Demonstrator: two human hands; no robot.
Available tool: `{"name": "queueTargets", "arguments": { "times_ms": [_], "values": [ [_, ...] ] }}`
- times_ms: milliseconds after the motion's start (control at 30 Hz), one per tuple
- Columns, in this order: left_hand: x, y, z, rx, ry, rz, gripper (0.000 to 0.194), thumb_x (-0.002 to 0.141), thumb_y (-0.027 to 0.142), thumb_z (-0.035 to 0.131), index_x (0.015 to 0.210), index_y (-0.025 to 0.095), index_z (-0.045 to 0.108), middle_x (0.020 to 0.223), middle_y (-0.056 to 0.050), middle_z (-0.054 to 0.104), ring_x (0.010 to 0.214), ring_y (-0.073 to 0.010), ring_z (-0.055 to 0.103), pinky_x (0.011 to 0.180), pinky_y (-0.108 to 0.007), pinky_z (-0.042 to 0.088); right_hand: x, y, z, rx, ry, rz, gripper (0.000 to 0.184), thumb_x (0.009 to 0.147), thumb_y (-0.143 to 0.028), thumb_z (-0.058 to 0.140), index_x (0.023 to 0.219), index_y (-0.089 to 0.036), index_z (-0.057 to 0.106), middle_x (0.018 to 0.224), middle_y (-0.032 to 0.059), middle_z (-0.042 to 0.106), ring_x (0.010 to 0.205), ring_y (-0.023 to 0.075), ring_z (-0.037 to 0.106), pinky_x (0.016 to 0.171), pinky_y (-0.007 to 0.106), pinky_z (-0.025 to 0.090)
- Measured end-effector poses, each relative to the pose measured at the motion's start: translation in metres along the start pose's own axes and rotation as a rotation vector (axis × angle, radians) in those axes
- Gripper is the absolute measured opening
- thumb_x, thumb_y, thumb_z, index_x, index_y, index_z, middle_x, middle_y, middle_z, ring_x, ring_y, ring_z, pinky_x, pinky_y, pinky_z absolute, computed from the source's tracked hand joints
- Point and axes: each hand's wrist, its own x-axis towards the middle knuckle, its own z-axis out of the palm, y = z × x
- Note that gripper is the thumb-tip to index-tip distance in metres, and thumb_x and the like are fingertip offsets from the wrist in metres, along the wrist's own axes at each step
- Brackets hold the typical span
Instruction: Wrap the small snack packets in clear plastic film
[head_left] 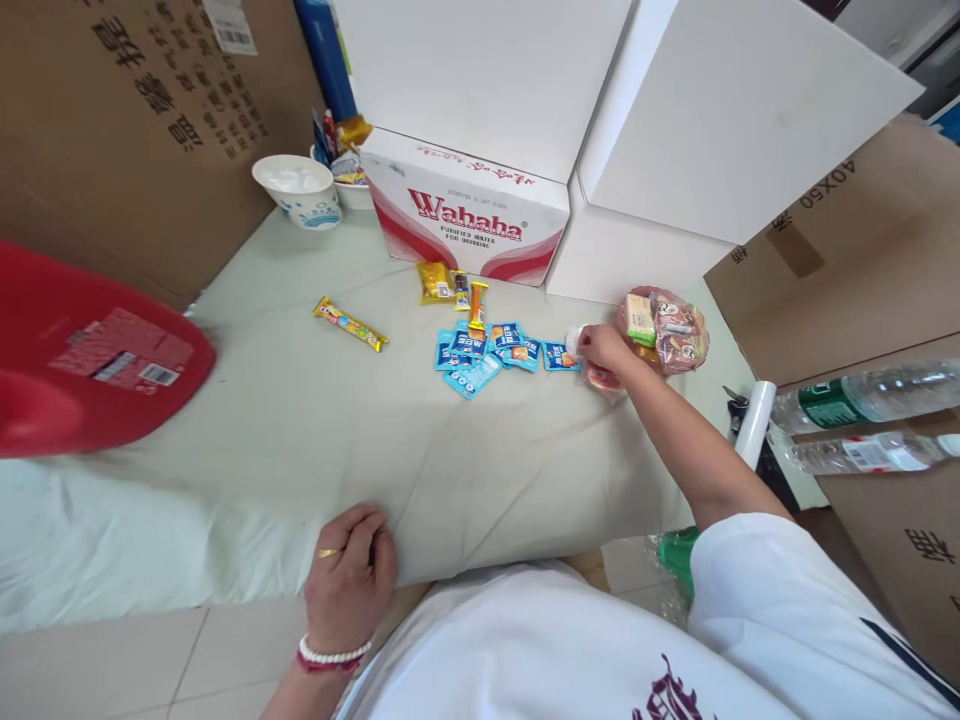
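"At the table's (480,470) front edge, how is our left hand (351,572)?"
"Curled in a loose fist. Our right hand (602,348) pinches something white (574,341), too hidden to identify, beside the pink dish (703,352) near the right edge."
"How far along are we?"
"Partway, we'd judge: blue snack sachets (471,340) lie bunched mid-table; one yellow stick packet (351,325) lies apart, toward the left edge."

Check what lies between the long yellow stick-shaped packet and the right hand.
Head view shows pale cloth, then a cluster of flat blue rectangular packets, an orange stick-shaped packet at its far edge.
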Motion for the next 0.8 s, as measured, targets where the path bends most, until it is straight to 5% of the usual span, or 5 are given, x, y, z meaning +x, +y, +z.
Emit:
{"name": "queueTargets", "arguments": {
  "times_ms": [233,367,533,800],
  "values": [
    [0.001,0.000,-0.008,-0.165,-0.017,-0.126,0.014,0.088,0.010,0.060,0.095,0.019,0.067,0.103,-0.008,0.069,0.092,-0.0184,0.069,0.084,-0.031,0.057,-0.018,0.016,-0.016,0.208,0.237,0.002,0.018,0.088,-0.023,0.050,0.093,-0.016,0.065,0.077,0.0034,0.065,0.070,0.0162,0.056,0.066,0.028,0.043],
    [0.017,0.015,-0.012,-0.342,-0.053,-0.281,0.011,0.091,0.014,0.059,0.095,0.020,0.067,0.100,-0.006,0.066,0.092,-0.0172,0.066,0.079,-0.029,0.055,-0.053,0.000,-0.018,0.658,0.421,-0.083,0.012,0.083,-0.032,0.063,0.080,-0.022,0.057,0.067,-0.0031,0.051,0.061,0.0139,0.046,0.059,0.027,0.039],
    [0.053,0.059,-0.007,-0.669,-0.218,-0.418,0.011,0.096,0.020,0.056,0.092,0.021,0.066,0.088,-0.002,0.062,0.078,-0.0133,0.061,0.067,-0.024,0.051,-0.115,-0.043,0.011,1.327,0.126,-0.103,0.026,0.078,-0.043,0.077,0.082,-0.024,0.059,0.069,-0.0048,0.047,0.055,0.0099,0.038,0.048,0.022,0.033],
    [0.102,0.117,0.035,-0.916,-0.358,-0.474,0.034,0.088,0.044,0.068,0.110,0.019,0.064,0.101,-0.006,0.061,0.082,-0.0154,0.058,0.062,-0.025,0.047,-0.188,-0.082,0.074,1.504,-0.163,-0.079,0.031,0.081,-0.050,0.078,0.092,-0.024,0.065,0.073,-0.0029,0.053,0.058,0.0107,0.041,0.048,0.022,0.034]
  ]
}}
